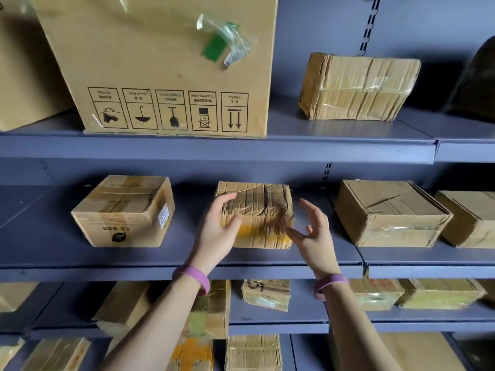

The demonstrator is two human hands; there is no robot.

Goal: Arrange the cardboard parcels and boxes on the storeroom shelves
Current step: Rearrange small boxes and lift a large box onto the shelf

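Note:
A crumpled, tape-wrapped cardboard parcel (258, 212) with a yellow band sits on the middle blue shelf (187, 255). My left hand (218, 231) lies against the parcel's left front corner, fingers relaxed and spread along its side. My right hand (312, 231) hovers just off its right front corner, fingers spread, the thumb close to the cardboard. Both wrists wear purple bands. To the left on the same shelf stands a taped box (124, 212) with a leaf logo. Two worn boxes (391, 214) (471, 219) stand to the right.
The upper shelf carries a large carton (166, 65) with upside-down handling symbols and a smaller taped parcel (357, 85). A dark object (474, 81) sits at far right. Lower shelves hold several more parcels (265, 294). Bare shelf lies between the boxes.

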